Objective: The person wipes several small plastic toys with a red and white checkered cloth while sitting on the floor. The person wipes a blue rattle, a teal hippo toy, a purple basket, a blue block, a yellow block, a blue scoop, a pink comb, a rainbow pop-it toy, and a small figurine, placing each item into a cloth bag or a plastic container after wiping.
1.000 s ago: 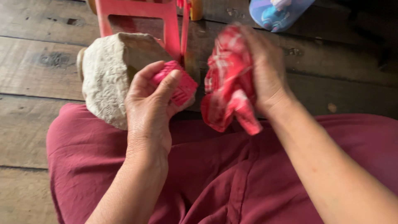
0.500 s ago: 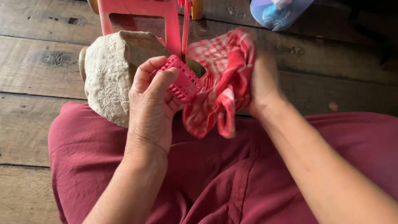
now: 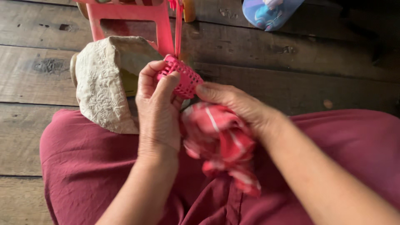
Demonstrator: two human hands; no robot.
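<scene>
My left hand [image 3: 158, 112] grips a small pink plastic basket [image 3: 183, 77] with a grid wall, held up in front of me. My right hand [image 3: 237, 104] holds a bunched red and white checked cloth [image 3: 221, 141] just below and right of the basket, with its fingertips touching the basket's lower edge. Both hands are over my lap, which is covered by a maroon skirt [image 3: 96, 166].
A cream lace-patterned cloth bundle [image 3: 100, 85] lies against my left knee on the wooden plank floor [image 3: 29, 75]. A pink plastic frame [image 3: 129, 12] stands beyond it. A blue slipper [image 3: 266, 12] lies at the top right.
My right hand has brought the checked cloth down from beside the basket to below it, bunching it over my lap. The left hand has kept hold of the basket and tilted it slightly.
</scene>
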